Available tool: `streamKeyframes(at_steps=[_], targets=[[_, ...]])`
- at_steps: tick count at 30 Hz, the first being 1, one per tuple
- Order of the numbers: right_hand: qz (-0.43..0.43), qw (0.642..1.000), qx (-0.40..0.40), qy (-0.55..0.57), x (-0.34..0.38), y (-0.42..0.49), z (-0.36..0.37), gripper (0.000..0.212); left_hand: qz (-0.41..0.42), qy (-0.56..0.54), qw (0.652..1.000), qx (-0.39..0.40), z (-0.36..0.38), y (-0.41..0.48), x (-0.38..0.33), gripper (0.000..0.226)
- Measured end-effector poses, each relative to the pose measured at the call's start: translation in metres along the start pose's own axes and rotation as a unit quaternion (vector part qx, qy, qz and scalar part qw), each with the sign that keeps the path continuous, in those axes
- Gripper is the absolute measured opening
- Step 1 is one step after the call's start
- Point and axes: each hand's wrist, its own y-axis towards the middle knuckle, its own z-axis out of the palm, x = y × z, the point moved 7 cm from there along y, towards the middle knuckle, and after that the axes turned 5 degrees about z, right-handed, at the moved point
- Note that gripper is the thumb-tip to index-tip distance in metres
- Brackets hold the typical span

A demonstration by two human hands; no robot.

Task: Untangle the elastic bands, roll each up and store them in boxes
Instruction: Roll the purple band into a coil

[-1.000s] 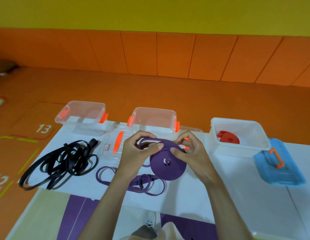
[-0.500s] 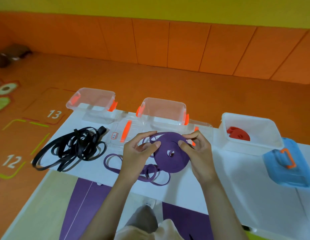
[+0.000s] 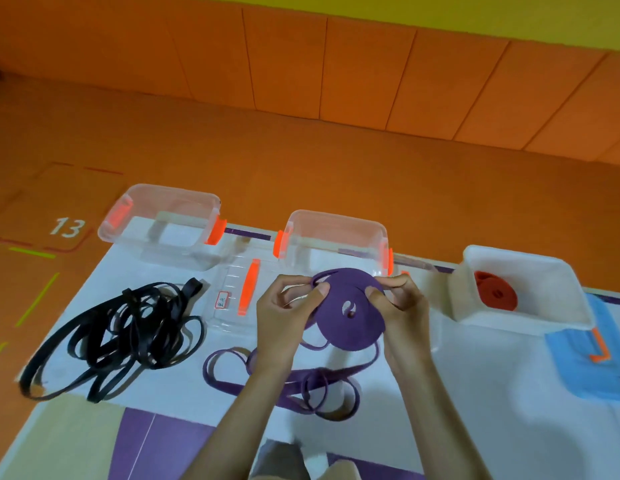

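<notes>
Orange floor and a padded orange wall lie beyond the white desk (image 3: 474, 403) in my head view. Both my hands hang just above the desk with the purple roll (image 3: 350, 317) between them, a flat disc with its face turned to me and a small hole at its centre. My left hand (image 3: 284, 323) pinches the roll's left edge, thumb on the near face and fingers (image 3: 294, 279) curled over the top rim. My right hand (image 3: 403, 306) pinches the right edge the same way, thumb pressed on the face. The loose purple tail (image 3: 301, 379) of this band drops from the roll's lower edge and lies in slack loops below my fingers and nearer to me, running mostly left to right. I judge the winding unfinished, so the slack must come up from beneath, and my left hand sits closer to most of the loops. Straight beyond my fingertips stands the middle clear box (image 3: 336, 233), the nearest open one, though I cannot tell whether the roll touches it. Left of my left fingers lies a clear lid (image 3: 232, 289). Farther left the black tangle (image 3: 121, 334) is not yet sorted, with the left clear box (image 3: 159, 216) behind it. Right of my right fingers, the white box (image 3: 530, 258) holds a red roll (image 3: 495, 294), with a blue lid (image 3: 596, 368) beside it.
</notes>
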Motion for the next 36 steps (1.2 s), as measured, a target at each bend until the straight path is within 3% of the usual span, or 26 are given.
streamKeyframes(at_steps=[6,10,13,18,26,36], targets=[[0.023,0.998,-0.048,-0.017,-0.016,0.043,0.027,0.019,-0.127,-0.005,0.983,0.133,-0.004,0.065,0.014,0.024],[0.058,0.997,-0.058,0.001,-0.027,0.075,0.045,0.014,-0.156,0.028,0.974,0.162,0.008,0.120,0.019,0.024],[0.086,0.993,-0.076,0.006,-0.041,0.107,0.046,0.015,-0.153,0.052,0.976,0.145,0.026,0.161,0.029,0.023],[0.125,0.984,-0.091,-0.090,-0.068,0.167,0.037,0.009,-0.196,0.060,0.973,0.106,0.056,0.209,0.071,0.019],[0.203,0.949,-0.001,-0.240,-0.134,0.240,0.044,0.041,-0.241,0.162,0.957,0.008,0.073,0.250,0.160,0.020],[0.292,0.905,0.061,-0.303,-0.195,0.260,0.055,0.041,-0.241,0.343,0.908,-0.010,0.064,0.280,0.216,0.034]])
